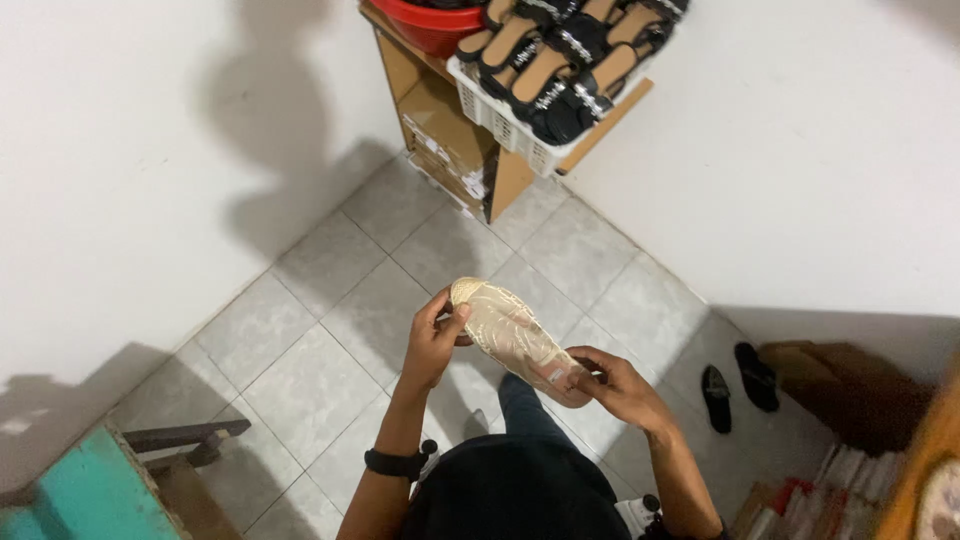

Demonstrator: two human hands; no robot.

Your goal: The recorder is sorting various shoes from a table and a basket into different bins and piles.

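Just beige lacy sole (pixel 512 334) between hands (pixel 432 345)

We are holding a shoe between our two hands.

Our left hand (pixel 432 345) is gripping one end of the shoe (pixel 512 336) and our right hand (pixel 618 385) is gripping the other end. Ahead of us a shelf (pixel 455 130) is standing against the wall, carrying a basket (pixel 500 125) with sandals (pixel 560 55) in it. A bench (pixel 85 490) is sitting at our left, and two slippers (pixel 735 385) are lying on the floor (pixel 330 330) at our right.

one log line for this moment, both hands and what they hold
left hand: grips beige shoe at one end | right hand: grips other end | shoe: held over tiled floor | behind: white basket of black sandals
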